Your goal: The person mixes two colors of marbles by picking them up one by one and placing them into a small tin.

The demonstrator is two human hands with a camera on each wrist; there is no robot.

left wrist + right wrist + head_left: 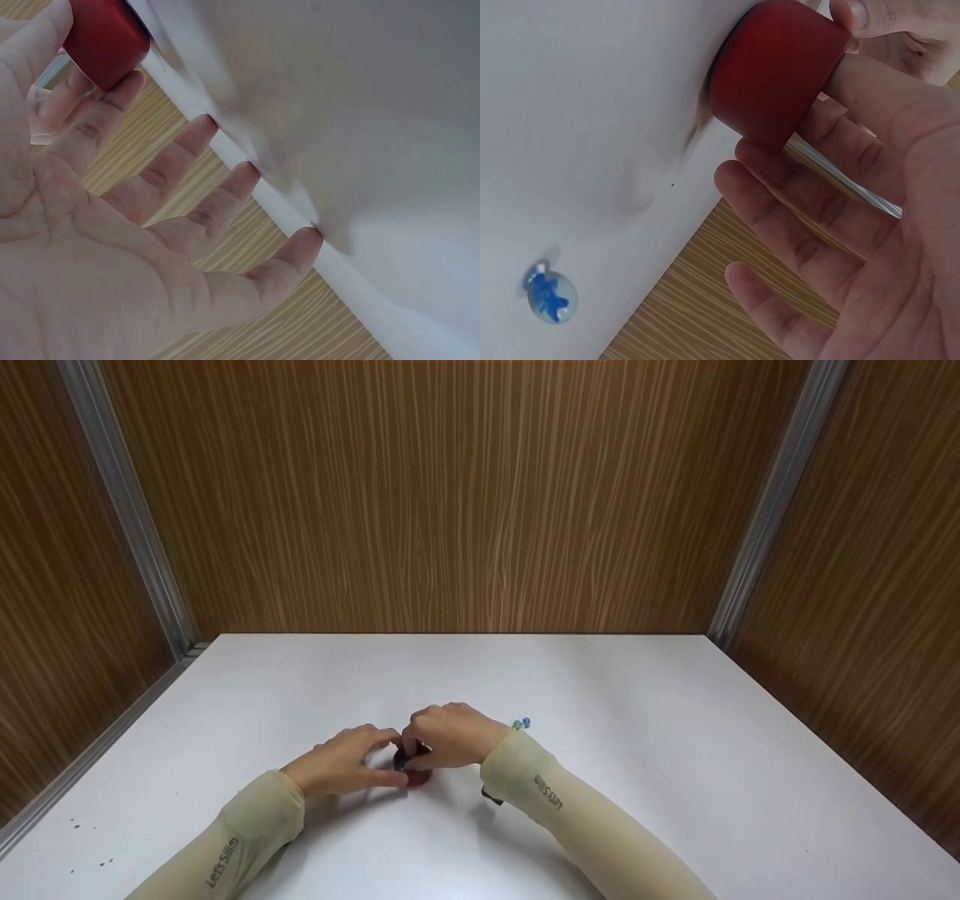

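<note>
Both hands meet at a small red cap-like piece (415, 771) on the white table (637, 780), near its front centre. Left hand (341, 765) pinches it with thumb and forefinger, other fingers spread; right hand (450, 737) holds it by the fingertips. Open table all around; wood-grain walls on 3 sides. 2 marbles (521, 724) lie just beside the right wrist.

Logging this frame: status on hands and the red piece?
Left hand and right hand both pinch red cylinder on white table. Marbles behind right wrist, clear of it.
</note>
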